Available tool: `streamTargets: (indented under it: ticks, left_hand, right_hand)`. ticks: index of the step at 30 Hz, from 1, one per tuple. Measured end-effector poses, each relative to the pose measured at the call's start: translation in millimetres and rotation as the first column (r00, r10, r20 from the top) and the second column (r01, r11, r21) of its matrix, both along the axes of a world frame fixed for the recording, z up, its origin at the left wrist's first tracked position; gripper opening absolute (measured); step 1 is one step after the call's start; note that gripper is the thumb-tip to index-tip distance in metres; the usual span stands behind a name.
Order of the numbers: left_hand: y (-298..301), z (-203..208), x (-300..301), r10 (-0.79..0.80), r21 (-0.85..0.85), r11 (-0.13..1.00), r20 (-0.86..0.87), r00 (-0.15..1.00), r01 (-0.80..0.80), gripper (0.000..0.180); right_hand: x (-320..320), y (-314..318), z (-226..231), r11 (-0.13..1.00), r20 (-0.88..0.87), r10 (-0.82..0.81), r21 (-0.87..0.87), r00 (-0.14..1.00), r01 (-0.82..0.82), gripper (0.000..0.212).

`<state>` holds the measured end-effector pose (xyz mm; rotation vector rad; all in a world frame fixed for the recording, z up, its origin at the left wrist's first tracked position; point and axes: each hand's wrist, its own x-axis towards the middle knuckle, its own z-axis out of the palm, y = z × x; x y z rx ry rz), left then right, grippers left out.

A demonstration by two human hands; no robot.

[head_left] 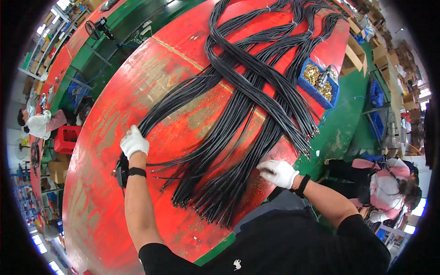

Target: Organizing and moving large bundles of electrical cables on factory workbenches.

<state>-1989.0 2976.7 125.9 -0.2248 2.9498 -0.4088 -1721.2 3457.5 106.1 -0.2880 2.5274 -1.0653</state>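
Long black cables, or thin hoses, lie in several bundles across a red table. My left hand (134, 141), in a white knit glove, is closed around one end of the leftmost cable bundle (183, 95); its dark tips (121, 170) show just below the wrist. At the table's near right edge, my right hand (277, 173), also gloved, has its fingers loosely bent and apart, with nothing seen in them. Beside it spread the fanned ends of the middle cable bundles (220, 197). Another bundle (270, 98) crosses over these and ends in metal tips to the right.
A blue bin (336, 97) of brass-coloured fittings, with a metal tool on top, stands at the red table's (105, 192) right edge. To the right, a person in pink and white (387, 188) is at work; another (40, 124) is at far left near a red crate (67, 140).
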Motion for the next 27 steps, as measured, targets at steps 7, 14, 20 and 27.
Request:
streamTargets:
  ticks: [7, 14, 20, 27]
  left_hand:
    - [102, 35, 103, 0.127, 0.302, 0.912, 0.435, 0.892, -0.277, 0.061]
    - [262, -31, 224, 0.338, 0.728, 0.454, 0.392, 0.855, -0.513, 0.032]
    - [380, -70, 284, 0.078, 0.801, 0.379, 0.472, 0.878, -0.464, 0.079]
    - [282, -58, 293, 0.305, 0.709, 0.61, 0.201, 0.931, -0.353, 0.049]
  right_hand:
    - [-12, -23, -48, 0.889, 0.304, -0.038, -0.426, 0.952, 0.171, 0.038]
    - [-40, -24, -54, 0.469, 0.824, 0.218, -0.559, 0.523, 0.684, 0.072]
    - [-37, 38, -90, 0.543, 0.801, 0.094, -0.539, 0.591, 0.644, 0.064]
    - [-23, 32, -96, 0.957, 0.418, -0.154, -0.161, 0.896, 0.239, 0.102]
